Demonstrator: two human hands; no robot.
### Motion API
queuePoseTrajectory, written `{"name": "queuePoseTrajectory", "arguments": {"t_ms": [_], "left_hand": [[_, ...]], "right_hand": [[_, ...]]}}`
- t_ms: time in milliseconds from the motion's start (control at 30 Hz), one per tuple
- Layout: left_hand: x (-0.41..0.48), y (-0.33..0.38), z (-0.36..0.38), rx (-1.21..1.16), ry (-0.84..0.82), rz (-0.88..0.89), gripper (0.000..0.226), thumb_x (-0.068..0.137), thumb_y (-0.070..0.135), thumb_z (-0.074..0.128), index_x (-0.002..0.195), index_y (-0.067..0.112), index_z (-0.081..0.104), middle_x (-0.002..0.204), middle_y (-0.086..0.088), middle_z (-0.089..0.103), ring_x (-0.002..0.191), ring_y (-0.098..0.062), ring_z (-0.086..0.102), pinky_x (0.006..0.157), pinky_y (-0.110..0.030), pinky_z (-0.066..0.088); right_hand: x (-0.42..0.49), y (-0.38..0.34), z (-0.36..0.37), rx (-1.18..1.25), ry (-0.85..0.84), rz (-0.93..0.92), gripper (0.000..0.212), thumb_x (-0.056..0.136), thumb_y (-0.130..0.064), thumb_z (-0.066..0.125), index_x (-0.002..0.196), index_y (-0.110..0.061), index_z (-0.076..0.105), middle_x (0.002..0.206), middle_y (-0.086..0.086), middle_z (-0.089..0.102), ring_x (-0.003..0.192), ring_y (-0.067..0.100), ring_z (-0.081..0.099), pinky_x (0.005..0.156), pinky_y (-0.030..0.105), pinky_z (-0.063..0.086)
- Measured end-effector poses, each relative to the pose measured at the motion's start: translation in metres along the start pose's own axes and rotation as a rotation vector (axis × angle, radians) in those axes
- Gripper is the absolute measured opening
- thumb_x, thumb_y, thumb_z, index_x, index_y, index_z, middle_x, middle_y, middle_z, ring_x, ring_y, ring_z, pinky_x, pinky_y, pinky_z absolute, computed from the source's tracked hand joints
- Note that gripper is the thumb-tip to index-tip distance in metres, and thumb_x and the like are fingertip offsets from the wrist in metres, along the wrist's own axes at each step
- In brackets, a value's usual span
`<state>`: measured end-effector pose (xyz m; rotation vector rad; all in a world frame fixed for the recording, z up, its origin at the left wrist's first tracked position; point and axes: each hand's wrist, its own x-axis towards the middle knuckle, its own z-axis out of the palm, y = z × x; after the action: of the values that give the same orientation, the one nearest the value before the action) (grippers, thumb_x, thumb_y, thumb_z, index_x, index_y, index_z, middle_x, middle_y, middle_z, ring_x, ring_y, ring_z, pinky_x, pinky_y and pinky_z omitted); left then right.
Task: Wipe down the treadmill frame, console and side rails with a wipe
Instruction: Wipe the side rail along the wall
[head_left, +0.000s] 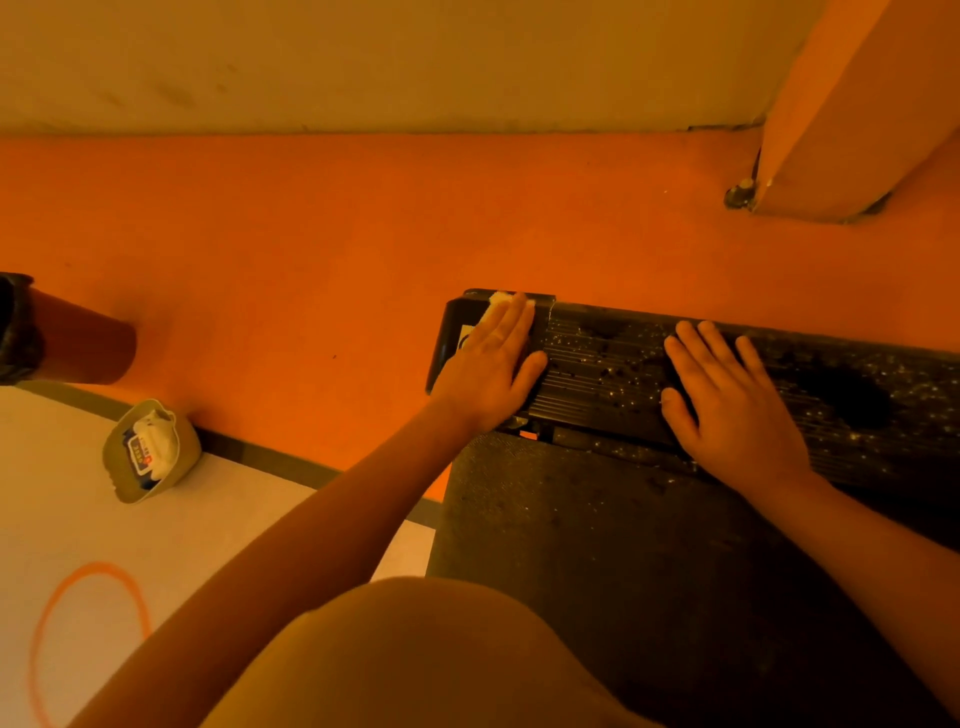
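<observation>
A dark ribbed treadmill side rail (613, 374), speckled with pale dust and dark blotches, runs from centre to the right edge. Its end cap (452, 332) is at the left. My left hand (493, 364) lies flat on that end, pressing a white wipe (500, 299) whose edge shows beyond my fingertips. My right hand (727, 400) rests flat on the rail further right, fingers spread, holding nothing. The dark treadmill belt (597, 545) lies below the rail, nearer to me.
An open pack of wipes (151, 449) stands on the pale floor mat (78, 545) at the left. Orange floor (311, 234) stretches to the wall. A post with a bolted base (831, 130) rises at the top right. My knee (415, 660) fills the foreground.
</observation>
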<state>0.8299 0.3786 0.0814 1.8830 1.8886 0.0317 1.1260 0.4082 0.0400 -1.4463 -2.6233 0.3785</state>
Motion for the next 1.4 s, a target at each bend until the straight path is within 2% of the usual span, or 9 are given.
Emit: {"name": "queuePoseTrajectory", "arguments": {"t_ms": [100,200,433,533,667,933,1067,1267,1400], "left_hand": [[-0.053,-0.003,0.02,-0.013,0.016,0.019,0.066,0.106,0.052,0.025,0.161,0.024,0.002,0.168,0.003,-0.003,0.154,-0.01,-0.012,0.124,-0.035,0.003],[-0.071,-0.003,0.029,0.002,0.009,0.005,0.067,0.104,0.054,0.02,0.161,0.024,0.001,0.168,0.003,-0.002,0.152,-0.007,-0.016,0.125,-0.035,0.005],[-0.007,0.011,0.012,-0.056,0.006,0.021,0.069,0.103,0.056,0.017,0.161,0.02,0.009,0.168,0.0,0.004,0.154,-0.015,-0.004,0.126,-0.037,0.004],[-0.026,0.009,0.02,-0.068,0.033,0.045,0.066,0.105,0.053,0.02,0.161,0.02,0.008,0.169,0.001,0.002,0.155,-0.015,-0.005,0.126,-0.038,0.005],[-0.074,0.009,0.038,-0.044,0.063,0.083,0.064,0.106,0.048,0.025,0.161,0.02,0.008,0.169,0.0,0.001,0.155,-0.014,-0.007,0.124,-0.028,-0.004],[0.01,0.014,0.009,-0.04,0.022,0.041,0.068,0.106,0.05,0.024,0.161,0.013,0.011,0.168,-0.006,0.006,0.155,-0.02,-0.003,0.126,-0.036,0.002],[-0.008,-0.003,0.013,-0.048,0.057,0.081,0.065,0.107,0.046,0.028,0.161,0.015,0.01,0.168,-0.004,0.005,0.155,-0.019,-0.002,0.125,-0.036,0.002],[-0.052,-0.051,0.016,-0.147,0.119,-0.207,0.073,0.1,0.058,0.014,0.161,0.02,0.003,0.168,-0.001,0.0,0.155,-0.016,-0.005,0.126,-0.046,0.011],[-0.074,-0.015,0.037,-0.065,0.113,-0.027,0.066,0.105,0.05,0.021,0.161,0.018,0.005,0.168,-0.001,-0.004,0.155,-0.014,-0.009,0.125,-0.035,-0.001]], "right_hand": [[0.0,-0.001,0.0,-0.004,0.006,-0.002,0.062,0.103,-0.042,0.028,0.154,-0.008,0.032,0.162,0.011,0.025,0.153,0.025,0.016,0.124,0.05,0.012],[0.0,-0.001,0.0,-0.016,0.007,-0.001,0.062,0.103,-0.042,0.028,0.153,-0.007,0.033,0.162,0.012,0.026,0.152,0.026,0.017,0.124,0.05,0.013],[0.0,-0.001,0.0,-0.007,0.007,-0.008,0.062,0.103,-0.042,0.028,0.154,-0.007,0.032,0.162,0.012,0.026,0.152,0.026,0.017,0.123,0.051,0.013],[0.0,-0.001,0.0,0.003,0.012,-0.008,0.061,0.103,-0.041,0.029,0.153,-0.007,0.033,0.162,0.012,0.027,0.152,0.026,0.017,0.123,0.051,0.013],[0.0,-0.001,0.0,-0.004,0.014,-0.003,0.061,0.102,-0.041,0.03,0.153,-0.006,0.034,0.161,0.012,0.027,0.152,0.026,0.018,0.124,0.051,0.014],[0.0,-0.002,-0.001,-0.008,0.005,-0.004,0.061,0.103,-0.041,0.029,0.154,-0.007,0.032,0.162,0.012,0.027,0.152,0.026,0.017,0.124,0.05,0.012],[0.0,-0.002,-0.001,-0.003,0.002,-0.001,0.062,0.103,-0.042,0.029,0.154,-0.008,0.032,0.162,0.011,0.026,0.153,0.025,0.016,0.124,0.05,0.012],[0.0,-0.002,-0.001,-0.016,0.012,0.0,0.062,0.103,-0.041,0.029,0.153,-0.006,0.033,0.161,0.013,0.028,0.152,0.026,0.018,0.124,0.051,0.013],[0.0,-0.002,-0.001,-0.012,0.012,-0.002,0.062,0.102,-0.041,0.029,0.153,-0.006,0.033,0.161,0.013,0.028,0.152,0.027,0.019,0.123,0.051,0.014]]}}
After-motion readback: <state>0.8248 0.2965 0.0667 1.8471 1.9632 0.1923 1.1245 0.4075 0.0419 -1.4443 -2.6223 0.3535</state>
